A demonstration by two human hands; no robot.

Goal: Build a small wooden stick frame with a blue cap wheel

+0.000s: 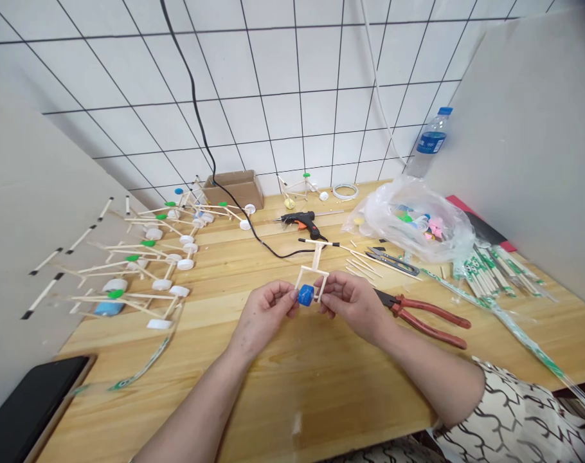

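Observation:
Between my two hands is a small stick model, a pale wooden frame with a long stem and a black-tipped crossbar at its far end. A blue bottle cap sits at its near end. My left hand pinches the left side of the frame by the cap, thumb and fingers closed. On the other side, my right hand grips the frame's right leg between thumb and fingers. The fingertips partly hide where the cap joins the sticks.
Several finished-looking stick models stand on the left. A glue gun lies behind my hands. Red-handled pliers, snips, a bag of caps, wrapped sticks and a bottle are rightward; a phone lies front left.

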